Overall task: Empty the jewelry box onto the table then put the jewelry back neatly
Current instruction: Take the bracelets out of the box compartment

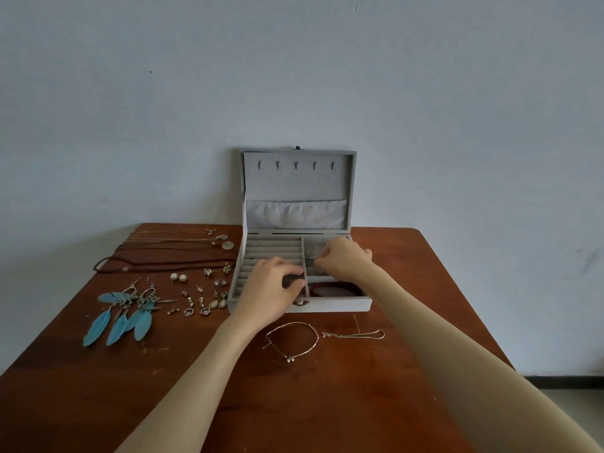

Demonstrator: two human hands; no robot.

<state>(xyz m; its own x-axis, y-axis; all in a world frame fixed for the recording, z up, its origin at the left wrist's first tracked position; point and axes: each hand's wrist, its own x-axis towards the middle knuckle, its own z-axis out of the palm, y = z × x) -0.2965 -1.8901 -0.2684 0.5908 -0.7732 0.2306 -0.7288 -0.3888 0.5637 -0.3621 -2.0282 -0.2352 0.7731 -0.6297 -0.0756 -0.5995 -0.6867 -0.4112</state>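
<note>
Jewelry box (299, 243) sits lid-up at the table's (425, 289) back edge, my left hand (273, 289) curled on its front divider, gripping nothing I can make out, while my right hand (343, 258) pinches something small over a right compartment.

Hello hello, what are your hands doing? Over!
Both hands in jewelry box. Left hand curled at ring rows; right hand pinching something small. Red bead bracelet inside. Nothing blocking.
</note>
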